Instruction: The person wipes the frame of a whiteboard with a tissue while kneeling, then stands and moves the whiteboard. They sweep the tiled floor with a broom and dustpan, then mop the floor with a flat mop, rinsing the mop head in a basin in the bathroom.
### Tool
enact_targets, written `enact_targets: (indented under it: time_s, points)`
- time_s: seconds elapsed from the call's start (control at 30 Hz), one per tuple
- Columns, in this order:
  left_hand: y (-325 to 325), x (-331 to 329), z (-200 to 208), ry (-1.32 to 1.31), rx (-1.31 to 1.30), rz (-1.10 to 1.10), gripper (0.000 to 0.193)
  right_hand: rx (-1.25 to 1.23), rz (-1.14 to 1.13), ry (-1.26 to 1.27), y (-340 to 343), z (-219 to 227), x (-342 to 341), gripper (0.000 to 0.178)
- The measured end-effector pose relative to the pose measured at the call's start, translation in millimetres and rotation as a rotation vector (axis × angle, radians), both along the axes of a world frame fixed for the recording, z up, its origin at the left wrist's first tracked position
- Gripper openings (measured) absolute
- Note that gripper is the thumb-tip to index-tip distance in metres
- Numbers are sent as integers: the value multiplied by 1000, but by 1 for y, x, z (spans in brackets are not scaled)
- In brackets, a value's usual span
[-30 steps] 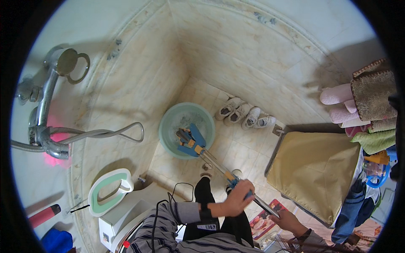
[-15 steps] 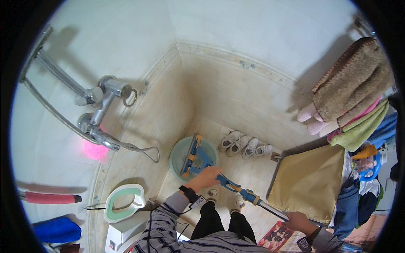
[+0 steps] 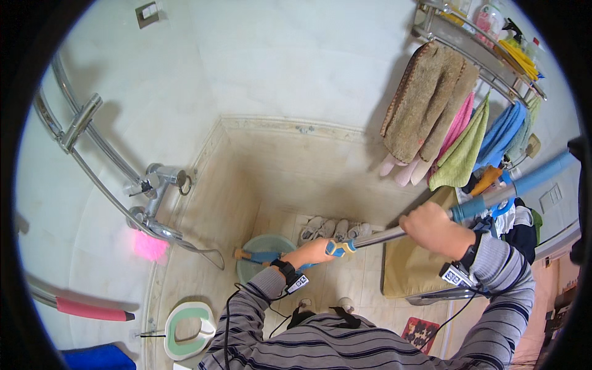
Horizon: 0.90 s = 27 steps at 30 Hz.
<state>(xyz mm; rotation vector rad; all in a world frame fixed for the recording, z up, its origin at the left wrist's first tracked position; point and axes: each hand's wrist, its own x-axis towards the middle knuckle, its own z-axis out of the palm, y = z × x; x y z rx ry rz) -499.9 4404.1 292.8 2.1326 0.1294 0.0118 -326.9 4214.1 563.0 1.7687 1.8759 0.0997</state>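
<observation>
A sponge mop (image 3: 377, 237) with a metal pole and blue fittings slants from the basin up to the right. Its blue-and-orange head (image 3: 260, 256) sits in a pale green basin (image 3: 277, 239) on the tiled floor. My left hand (image 3: 310, 253) is closed around the mop's lower part, beside a blue-and-yellow fitting. Higher up the pole, my right hand (image 3: 435, 229) grips it just below a blue sleeve. The pole's upper end runs out towards the right rim of the picture.
White shoes (image 3: 333, 229) stand against the wall behind the basin. A tan-covered box (image 3: 413, 265) is on the right, under towels (image 3: 428, 102) hanging from a rack. Shower fittings (image 3: 157, 197) and a green-white toilet seat (image 3: 190, 330) are on the left. A red mat (image 3: 420, 334) lies near my feet.
My right hand has risen with the pole, so the mop leans less steeply across the view. The mop head has turned in the basin. My view has tilted up, showing the rack.
</observation>
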Motion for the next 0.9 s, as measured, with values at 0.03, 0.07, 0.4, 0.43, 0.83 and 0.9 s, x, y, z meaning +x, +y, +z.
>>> enact_targets:
  time_s: [0.03,0.07,0.4,0.43,0.83,0.9]
  points:
    - [2,0,2,-7,-34,53,31,91,38,-43,10,7,-1,7]
    - [5,0,4,-2,-80,100,31,161,67,-91,20,14,-1,6]
    - [71,-9,34,-295,-64,576,29,974,427,-80,127,53,-34,15]
    - [79,-11,39,-276,-62,621,30,1011,403,3,135,50,-38,31]
    - [178,-9,86,-466,124,1030,36,754,-5,1406,280,-28,-70,79]
    - [198,-6,92,-469,126,1046,37,706,-3,1385,313,-36,-72,80]
